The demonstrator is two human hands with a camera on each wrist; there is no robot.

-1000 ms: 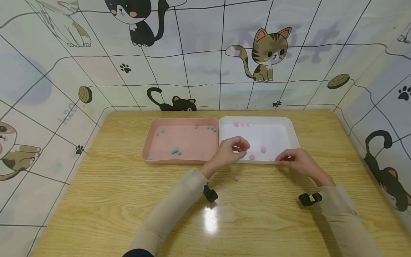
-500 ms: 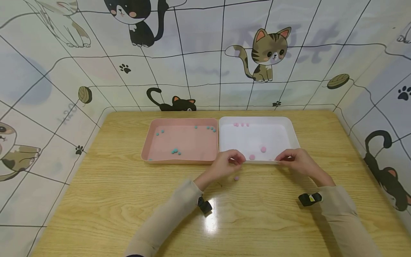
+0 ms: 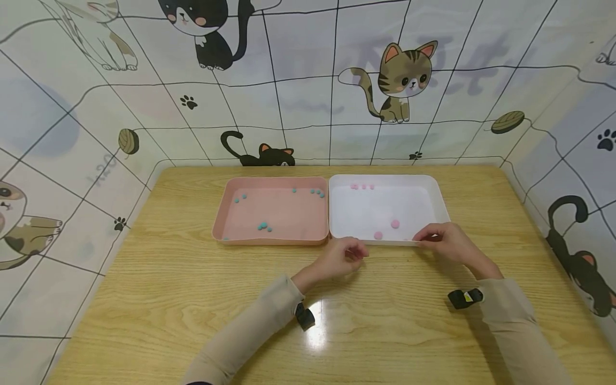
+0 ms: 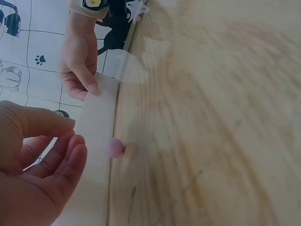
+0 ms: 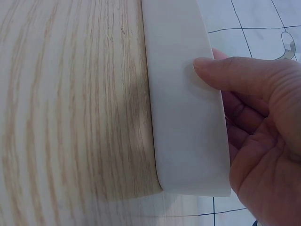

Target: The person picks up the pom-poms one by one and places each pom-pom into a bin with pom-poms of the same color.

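My left hand (image 3: pixel 339 258) hovers over the table just in front of the white tray (image 3: pixel 414 200), with its fingers loosely bent and nothing between them. In the left wrist view a small pink ball (image 4: pixel 115 148) lies on the wooden table beside the tray's side wall, a little way from the fingertips; in the head view the hand hides it. My right hand (image 3: pixel 445 241) pinches the tray's near rim close to the right corner, thumb outside and fingers inside, as the right wrist view shows. Several pink balls (image 3: pixel 395 224) sit in the tray.
A pink tray (image 3: pixel 289 243) with several small teal balls (image 3: pixel 263 225) stands directly left of the white one. Both rest on the wooden table (image 3: pixel 385 331). Cat-patterned cloth walls (image 3: pixel 308 107) enclose the back and sides.
My left hand has drawn back from above the white tray to the table in front of it, now covering the pink ball in the head view. My right hand has stayed on the rim.
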